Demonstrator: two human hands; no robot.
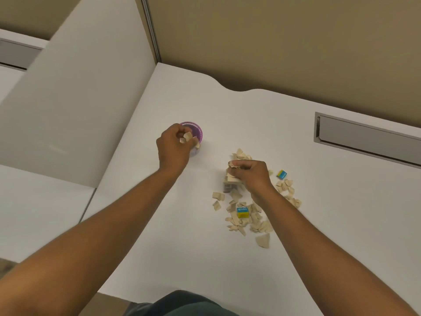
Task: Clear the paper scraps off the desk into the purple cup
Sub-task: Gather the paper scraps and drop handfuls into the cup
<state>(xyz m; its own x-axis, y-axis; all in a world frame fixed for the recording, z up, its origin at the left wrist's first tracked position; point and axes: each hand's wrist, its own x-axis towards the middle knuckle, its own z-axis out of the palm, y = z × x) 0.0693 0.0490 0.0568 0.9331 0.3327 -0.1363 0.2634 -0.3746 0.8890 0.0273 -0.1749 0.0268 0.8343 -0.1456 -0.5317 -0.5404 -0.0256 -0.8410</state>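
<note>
White desk [205, 258], beige partition behind. Left hand [174, 144] pinching paper scraps [188, 136] over purple cup [196, 130]; right hand [251, 174] clenched on scrap pile [248, 215].

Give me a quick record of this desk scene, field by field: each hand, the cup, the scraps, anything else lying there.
left hand: closed on a few scraps, at the rim of the purple cup
right hand: grasping a bunch of scraps from the pile
paper scraps: many loose on the white desk, right of the cup
small boxes: blue-yellow box among the scraps; second box beside them
</note>
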